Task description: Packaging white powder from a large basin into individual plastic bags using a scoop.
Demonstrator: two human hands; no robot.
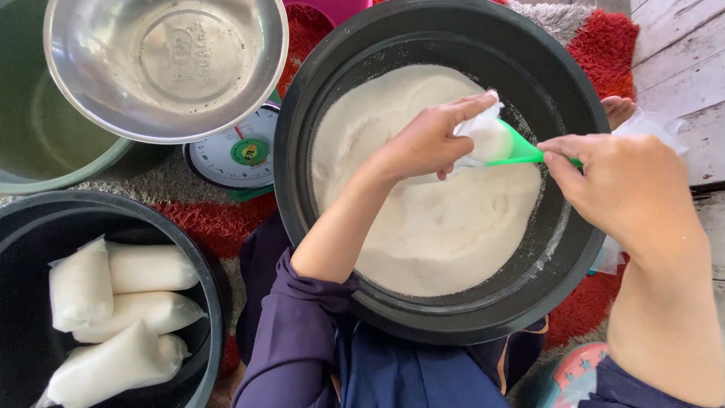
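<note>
Large black basin (317, 91) at centre frame, holding a wide mound of white granular powder (430, 227).

Left hand (430, 140) over the mound, fingers closed around the mouth of a small clear plastic bag (487, 136) already part-filled with the white powder.

Right hand (612, 185) at 3 o'clock of the bag, pinched shut on the handle of a green scoop (517, 151); scoop's front end inside the bag's mouth, touching it.

Bag and scoop both above the powder, toward 2 o'clock of the mound; whether the bag rests on the powder cannot be told.

At 9 o'clock of the basin: white dial scale (238, 155) with a steel bowl (166, 64) over it, bowl empty.

At 10 o'clock, far edge of frame: green tub (45, 143), partly under the steel bowl.

At 8 o'clock: second black basin (204, 287) holding four filled bags of white powder (121, 310), lying side by side and touching.

Red and grey rug (596, 45) under everything; pale wooden floor boards (680, 68) at 2 o'clock.

Purple sleeve (294, 340) on the left arm, pushed up above the elbow.
</note>
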